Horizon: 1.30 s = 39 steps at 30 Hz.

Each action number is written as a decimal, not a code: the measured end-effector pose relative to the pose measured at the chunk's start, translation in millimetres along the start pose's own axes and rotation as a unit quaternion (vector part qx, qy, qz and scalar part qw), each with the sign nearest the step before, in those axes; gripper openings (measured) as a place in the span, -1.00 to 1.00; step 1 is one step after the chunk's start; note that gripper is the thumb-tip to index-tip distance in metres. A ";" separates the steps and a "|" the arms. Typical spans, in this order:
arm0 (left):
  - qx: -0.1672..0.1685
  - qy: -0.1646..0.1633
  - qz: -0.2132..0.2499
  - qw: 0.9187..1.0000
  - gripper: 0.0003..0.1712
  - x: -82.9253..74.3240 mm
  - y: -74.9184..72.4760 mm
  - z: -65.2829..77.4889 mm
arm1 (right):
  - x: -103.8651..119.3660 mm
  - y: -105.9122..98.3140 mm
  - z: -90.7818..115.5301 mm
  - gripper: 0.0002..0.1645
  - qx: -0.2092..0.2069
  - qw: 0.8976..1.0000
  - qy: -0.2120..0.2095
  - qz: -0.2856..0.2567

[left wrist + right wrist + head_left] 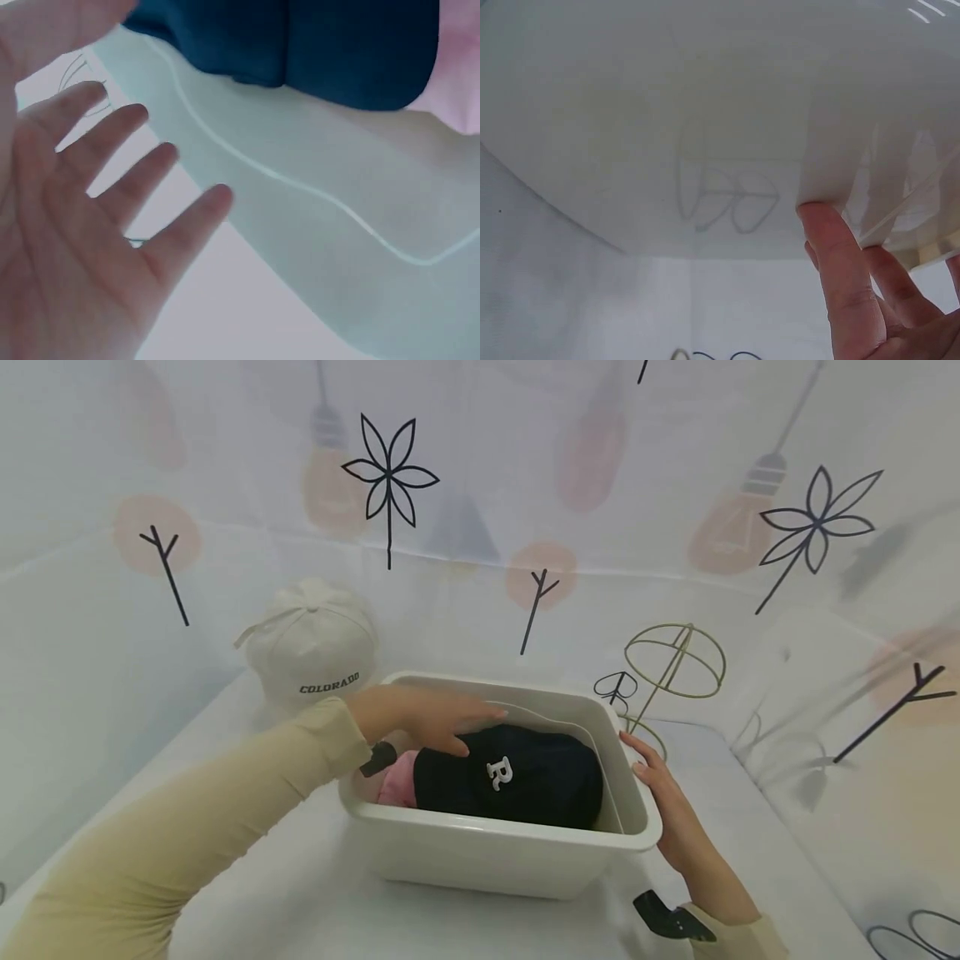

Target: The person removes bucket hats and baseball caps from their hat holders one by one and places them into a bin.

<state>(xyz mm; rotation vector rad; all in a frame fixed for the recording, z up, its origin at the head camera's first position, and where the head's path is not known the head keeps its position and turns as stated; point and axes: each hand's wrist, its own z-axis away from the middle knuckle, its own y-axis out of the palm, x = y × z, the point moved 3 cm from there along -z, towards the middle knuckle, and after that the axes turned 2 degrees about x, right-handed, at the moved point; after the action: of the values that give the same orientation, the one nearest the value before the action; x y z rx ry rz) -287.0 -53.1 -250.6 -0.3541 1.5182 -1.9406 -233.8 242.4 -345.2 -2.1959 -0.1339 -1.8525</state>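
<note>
A dark navy cap (551, 777) with a white letter R lies inside a white plastic bin (480, 860). Beside it in the bin is something pink and soft-looking (397, 783), partly covered by the cap. My left hand (427, 717) is held over the bin's left and back part, above the cap, and grips nothing. In the left wrist view its fingers (191, 225) are spread and fairly straight. At the bin's right end, my right hand (675, 814) touches the outer wall near the rim. The right wrist view shows extended fingers (840, 262) against that wall.
Behind the bin to the left stands a cream cap (315, 647) lettered COLORADO. A gold wire stand (678, 664) with a domed top is behind the bin's right corner. White cloth covers the table (300, 877), and a patterned curtain (465, 460) hangs behind.
</note>
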 end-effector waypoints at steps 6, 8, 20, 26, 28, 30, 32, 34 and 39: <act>-0.070 0.006 0.005 0.998 -0.19 -1.0 -10.3 17.2 | -0.3 -0.7 -0.2 -0.45 0.002 1.000 -0.004 0.002; -0.089 0.011 0.017 0.996 -0.18 -0.6 -12.1 22.3 | -0.4 -0.8 0.0 -0.45 0.004 1.000 -0.006 0.002; -0.201 0.083 0.070 0.974 -0.25 12.0 -17.2 57.1 | -0.1 -1.7 -0.1 -0.44 0.009 1.000 -0.011 0.003; -0.275 0.084 0.093 0.953 -0.23 22.7 -15.7 78.0 | -0.5 -1.7 0.5 -0.44 0.011 1.000 -0.012 0.004; -0.308 0.091 0.094 0.942 -0.21 27.0 -16.5 86.2 | -0.5 -1.5 0.6 -0.44 0.011 1.000 -0.013 0.004; -0.347 0.091 0.086 0.930 -0.23 31.4 -17.3 94.8 | -0.4 -1.1 0.6 -0.44 0.011 1.000 -0.013 0.004; -0.386 0.098 0.085 0.913 -0.28 36.4 -17.8 103.2 | -0.2 -0.6 0.4 -0.44 0.011 1.000 -0.012 0.003; -0.424 0.102 0.089 0.896 -0.32 41.9 -17.2 111.0 | 0.1 -0.1 0.2 -0.44 0.011 1.000 -0.011 0.003; -0.503 0.090 0.094 0.854 -0.35 56.4 -9.6 126.0 | 1.3 0.5 0.3 -0.43 0.009 1.000 -0.010 0.006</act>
<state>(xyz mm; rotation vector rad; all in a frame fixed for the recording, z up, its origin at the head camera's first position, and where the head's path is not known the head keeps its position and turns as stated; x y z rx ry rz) -261.1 -184.0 -214.0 -0.4297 2.5033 -0.8902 -233.2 241.9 -344.0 -2.2000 -0.1411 -1.8159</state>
